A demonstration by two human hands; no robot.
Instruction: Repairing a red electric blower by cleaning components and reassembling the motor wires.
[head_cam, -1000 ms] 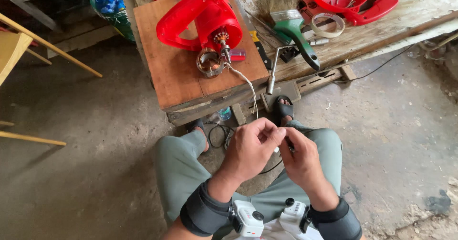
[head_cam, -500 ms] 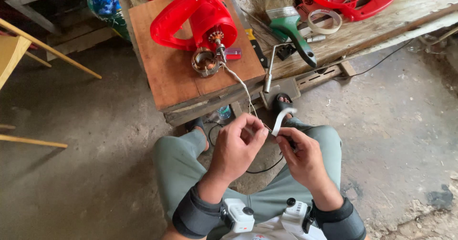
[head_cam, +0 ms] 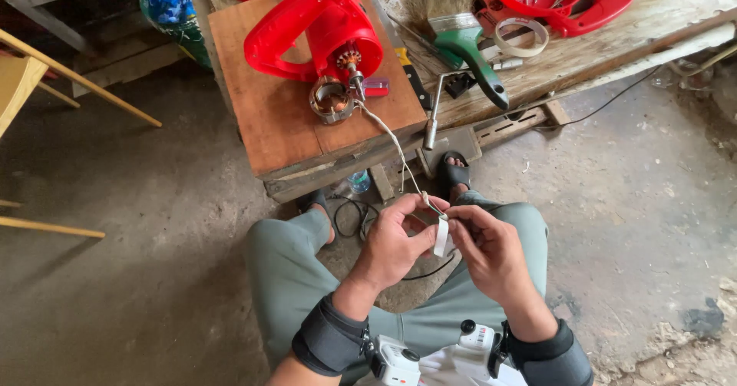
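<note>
Left hand: fingers pinched on thin pale wire lead at its near end, steadying it.
Right hand: fingers pinched on short white strip of tape or sleeving, hanging just between both sets of fingers, presumably for covering the joint.
Beyond the fingers: lead running up to red plastic power-tool housing with exposed motor, laid on brown wooden board surface, tethering work close.
</note>
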